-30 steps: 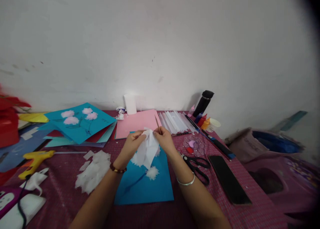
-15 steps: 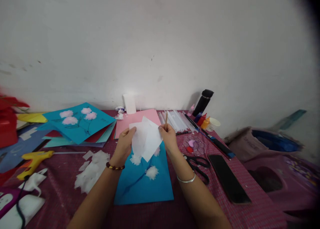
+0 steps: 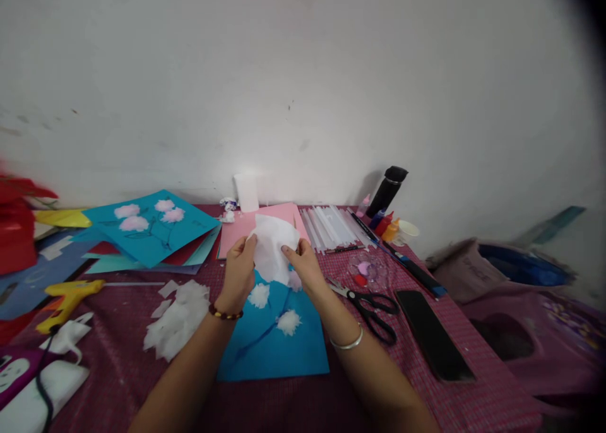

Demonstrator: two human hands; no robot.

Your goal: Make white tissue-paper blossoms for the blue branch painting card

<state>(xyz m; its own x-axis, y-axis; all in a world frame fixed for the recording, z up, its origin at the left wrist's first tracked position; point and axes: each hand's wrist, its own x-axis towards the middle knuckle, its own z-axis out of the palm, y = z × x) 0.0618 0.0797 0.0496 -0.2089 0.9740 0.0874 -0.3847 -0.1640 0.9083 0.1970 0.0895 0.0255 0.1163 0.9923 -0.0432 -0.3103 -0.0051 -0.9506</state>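
Observation:
My left hand (image 3: 240,270) pinches the left edge of thin white tissue paper (image 3: 273,247), held up above a blue sheet (image 3: 274,360). My right hand (image 3: 305,266) grips the tissue's right side with thumb and fingers. The tissue is bent and slightly rumpled between them; whether it is one layer or several I cannot tell. On the blue sheet are fluffy white blossoms (image 3: 288,322), a pale pink one (image 3: 295,281) partly covered by the tissue, and a dark blue painted stem (image 3: 255,340). White tissue pieces (image 3: 180,319) lie heaped beside my left forearm.
At left are a yellow glue gun (image 3: 71,297) and a finished blue flower picture (image 3: 151,225) on stacked sheets. Black scissors (image 3: 372,307), a phone (image 3: 433,335), glue sticks (image 3: 331,228), paint bottles (image 3: 391,230) and a black flask (image 3: 387,191) are at right.
Two overlapping flat white pieces are now one bent, rumpled shape between my hands. My right hand has moved slightly left and lower; the thin wooden stick upright in it no longer shows clearly.

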